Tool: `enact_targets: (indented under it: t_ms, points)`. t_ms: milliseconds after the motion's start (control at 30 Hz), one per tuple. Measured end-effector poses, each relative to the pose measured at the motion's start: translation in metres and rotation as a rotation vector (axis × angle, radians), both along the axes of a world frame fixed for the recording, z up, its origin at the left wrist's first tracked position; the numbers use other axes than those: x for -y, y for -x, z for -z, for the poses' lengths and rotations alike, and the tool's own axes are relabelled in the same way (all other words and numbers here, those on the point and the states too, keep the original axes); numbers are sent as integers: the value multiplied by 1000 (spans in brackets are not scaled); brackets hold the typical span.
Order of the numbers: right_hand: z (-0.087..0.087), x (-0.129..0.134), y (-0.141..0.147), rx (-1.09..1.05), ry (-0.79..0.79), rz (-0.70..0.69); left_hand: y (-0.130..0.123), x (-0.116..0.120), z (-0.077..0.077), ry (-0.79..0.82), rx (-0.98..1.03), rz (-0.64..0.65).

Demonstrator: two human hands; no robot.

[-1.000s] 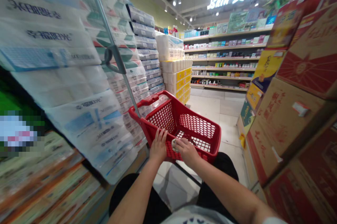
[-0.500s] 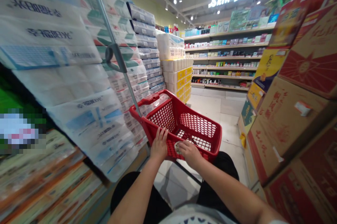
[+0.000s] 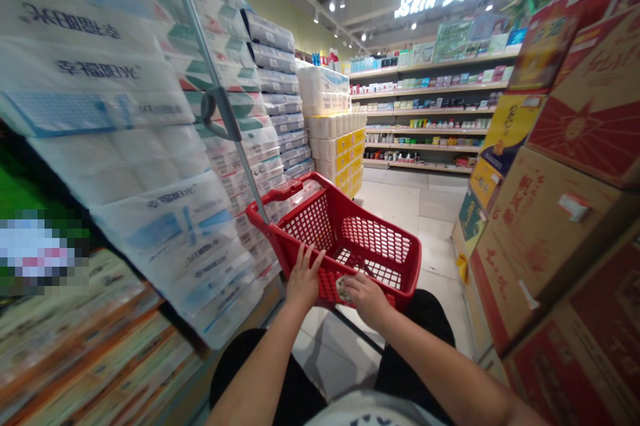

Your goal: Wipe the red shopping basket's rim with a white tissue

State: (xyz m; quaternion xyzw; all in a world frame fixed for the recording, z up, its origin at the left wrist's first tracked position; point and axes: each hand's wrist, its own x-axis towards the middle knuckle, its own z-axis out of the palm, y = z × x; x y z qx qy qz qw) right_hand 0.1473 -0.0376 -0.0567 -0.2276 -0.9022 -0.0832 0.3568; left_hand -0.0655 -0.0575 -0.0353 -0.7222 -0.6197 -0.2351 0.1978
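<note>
A red plastic shopping cart [image 3: 385, 229] stands before me, its basket bare inside and its walls pierced with holes. My left hand [image 3: 303, 283] lies on the near wall of the basket, fingers spread, tips at the rim. Just right of it, my right hand [image 3: 367, 298] is closed on a small crumpled pale cloth [image 3: 344, 288], pressed against the same wall. Most of the cloth is hidden under the fingers. A metal pole [image 3: 200, 39] with a grey fitting rises from the cart's left corner.
Stacked packs of tissue rolls [image 3: 150, 146] line the left side. Cardboard boxes [image 3: 555, 233] are piled close on the right. Tiled floor [image 3: 400, 199] runs between them to shelves [image 3: 430, 86] of small goods at the back. My knees flank the cart's near side.
My right hand has slid slightly to the right along the basket wall with the cloth. The left hand and the cart look almost the same as before.
</note>
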Motion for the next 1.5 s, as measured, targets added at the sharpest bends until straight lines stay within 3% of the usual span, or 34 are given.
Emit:
enact_targets:
  t_ms: [267, 600, 967, 1233, 1500]
  points:
    - [1, 2, -3, -38, 42, -6, -5, 2, -4, 12, 10, -21]
    - [1, 5, -9, -45, -12, 61, -12, -1, 5, 81, 18, -2]
    - [3, 15, -13, 10, 77, 112, -19, 8, -3, 94, -13, 10]
    - [10, 17, -19, -41, 88, 172, -26, 7, -1, 197, 11, 11]
    - [12, 20, -25, -85, 59, 173, -29, 9, -2, 197, 18, 27]
